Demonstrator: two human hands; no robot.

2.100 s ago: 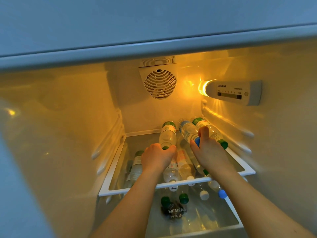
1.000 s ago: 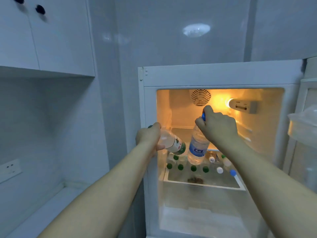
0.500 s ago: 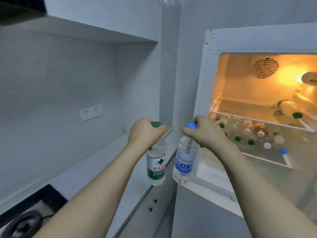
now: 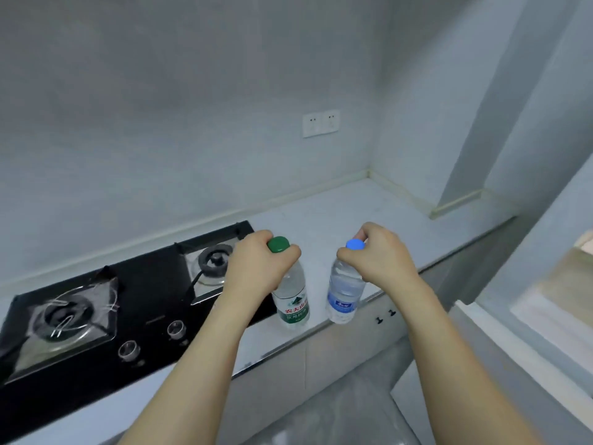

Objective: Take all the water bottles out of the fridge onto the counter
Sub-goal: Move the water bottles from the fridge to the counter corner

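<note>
My left hand (image 4: 256, 264) grips the neck of an upright water bottle with a green cap and green label (image 4: 293, 300). In my right hand (image 4: 377, 255) is the neck of a second upright bottle with a blue cap and blue label (image 4: 343, 293). Both bottles hang over the front part of the pale counter (image 4: 353, 213), their bases at or just above its surface near the front edge; I cannot tell whether they touch. The fridge (image 4: 552, 303) shows only as a white edge at the far right, its inside hidden.
A black two-burner gas hob (image 4: 112, 303) with knobs lies in the counter just left of the green-capped bottle. A double wall socket (image 4: 321, 123) sits above the counter. White cabinet fronts (image 4: 337, 345) run below the counter edge. Bare counter stretches behind the bottles to the corner.
Both hands carried the bottles from the fridge leftward to the counter. My view turned left and down, so the lit fridge interior has left the frame and the hob has come in.
</note>
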